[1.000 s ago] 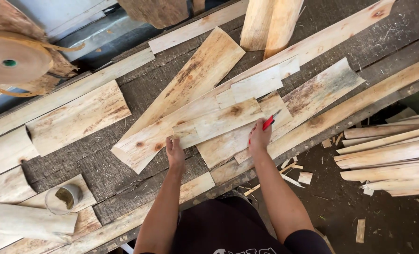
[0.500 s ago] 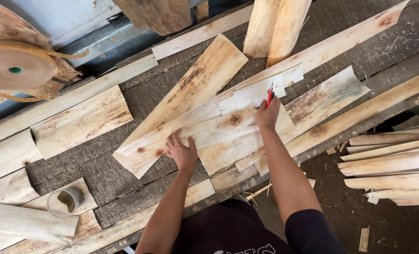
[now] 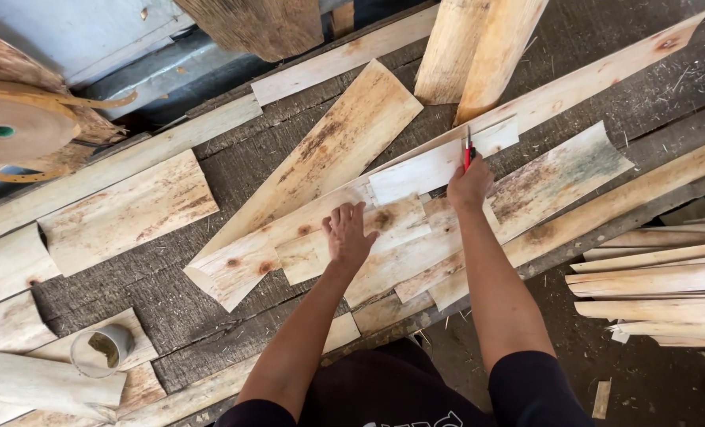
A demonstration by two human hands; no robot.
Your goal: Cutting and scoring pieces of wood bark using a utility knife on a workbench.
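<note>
My left hand (image 3: 347, 235) lies flat, fingers spread, on overlapping pale wood veneer sheets (image 3: 305, 245) in the middle of the worktable (image 3: 170, 292). Farther away, my right hand (image 3: 470, 187) is closed around a red-handled cutter (image 3: 468, 149) whose tip rests on a small whitish veneer piece (image 3: 431, 168). A long veneer strip (image 3: 321, 154) runs diagonally behind the left hand. A greenish-stained sheet (image 3: 562, 170) lies to the right of the right hand.
A roll of brown tape (image 3: 8, 126) sits at the far left. A curled veneer tube (image 3: 102, 349) lies at the near left. Two wooden posts (image 3: 479, 51) lean at the top. A stack of veneer strips (image 3: 653, 285) rests at lower right, off the table.
My right hand with the cutter has moved away from me along the veneer, up and to the right. My left hand has shifted forward and stays pressed on the sheets.
</note>
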